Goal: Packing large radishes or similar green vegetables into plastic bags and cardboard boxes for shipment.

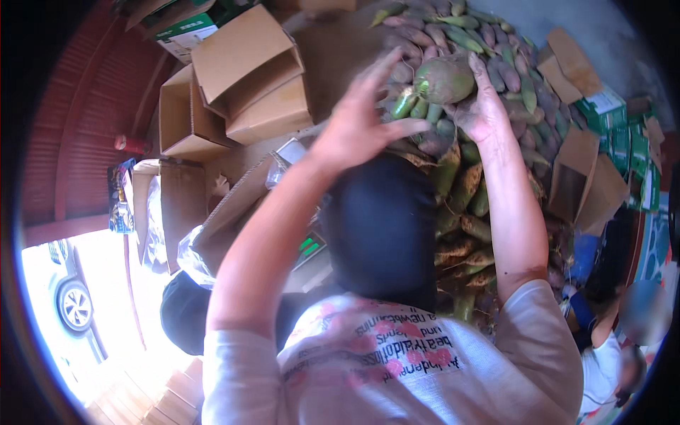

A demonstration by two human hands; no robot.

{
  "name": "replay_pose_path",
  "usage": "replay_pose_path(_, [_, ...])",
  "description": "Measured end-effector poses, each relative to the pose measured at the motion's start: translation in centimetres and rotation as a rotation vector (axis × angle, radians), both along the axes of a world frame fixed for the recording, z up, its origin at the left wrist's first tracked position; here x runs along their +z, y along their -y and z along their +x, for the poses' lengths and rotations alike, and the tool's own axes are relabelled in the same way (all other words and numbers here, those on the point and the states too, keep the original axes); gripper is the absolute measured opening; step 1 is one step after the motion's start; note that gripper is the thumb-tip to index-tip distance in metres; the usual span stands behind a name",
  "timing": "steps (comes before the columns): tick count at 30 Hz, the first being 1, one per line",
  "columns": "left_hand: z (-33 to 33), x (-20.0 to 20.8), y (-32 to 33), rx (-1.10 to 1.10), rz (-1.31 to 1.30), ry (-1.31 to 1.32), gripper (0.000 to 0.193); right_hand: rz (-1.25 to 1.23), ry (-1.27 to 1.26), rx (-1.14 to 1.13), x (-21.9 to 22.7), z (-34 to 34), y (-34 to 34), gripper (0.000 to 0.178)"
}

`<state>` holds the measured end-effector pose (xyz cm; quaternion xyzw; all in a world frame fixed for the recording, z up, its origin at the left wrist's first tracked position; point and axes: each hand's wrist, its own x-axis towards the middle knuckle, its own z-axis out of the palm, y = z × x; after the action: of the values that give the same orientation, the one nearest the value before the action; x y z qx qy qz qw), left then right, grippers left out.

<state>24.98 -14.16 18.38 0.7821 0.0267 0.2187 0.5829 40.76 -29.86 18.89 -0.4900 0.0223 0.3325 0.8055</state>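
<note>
A large round green radish [445, 79] with a soil-dusted, brownish side rests in my right hand [484, 106], whose fingers and thumb cup it from the right. My left hand [363, 117] is raised to the left of it, fingers spread and thumb stretched toward the radish, with nothing in it. Below and behind my hands spreads a heap of green and purple long radishes [528, 92]. Nearer to me lie bigger green radishes [464, 188] with brown, scarred skin. My dark-clad knee [382, 230] covers part of the heap.
Open cardboard boxes [273, 106] stand at the far left, and a plastic-lined box [177, 212] nearer. A device with a lit green display [309, 246] sits beside my left arm. Green boxes [627, 145] and an open carton [584, 184] are at right. Another person [605, 368] is at lower right.
</note>
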Motion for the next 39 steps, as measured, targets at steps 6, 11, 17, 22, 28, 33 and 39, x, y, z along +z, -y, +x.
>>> replay_pose_path(6, [1.6,-0.2,-4.3,0.003,-0.51,-0.021,0.07,-0.321,0.161,0.423,4.8,-0.1,0.9,0.083])
replay_pose_path(11, [2.1,-1.0,-6.0,-0.075,-0.957,-0.167,0.057,-0.962,1.773,0.321,6.1,-1.7,-1.9,0.088])
replay_pose_path(17, [4.2,0.3,-6.9,-0.126,-0.734,-0.414,0.061,-0.798,1.541,0.502,1.9,0.2,-3.9,0.082])
replay_pose_path(22, [4.6,-0.9,-7.8,0.297,0.315,-0.656,0.063,-0.969,1.731,0.419,1.5,-0.9,-4.4,0.08])
replay_pose_path(28, [4.0,-4.3,-8.4,0.336,0.052,-0.604,0.046,-1.214,1.928,0.472,1.9,-2.4,-5.5,0.081])
replay_pose_path(33, [6.6,4.7,-11.7,0.116,-0.255,-0.13,0.061,-1.636,1.974,1.264,-2.8,-1.1,-5.2,0.088])
replay_pose_path(39, [2.3,0.3,-20.0,0.066,0.554,-0.49,0.058,-1.721,1.685,1.032,-2.9,-0.2,-3.9,0.083])
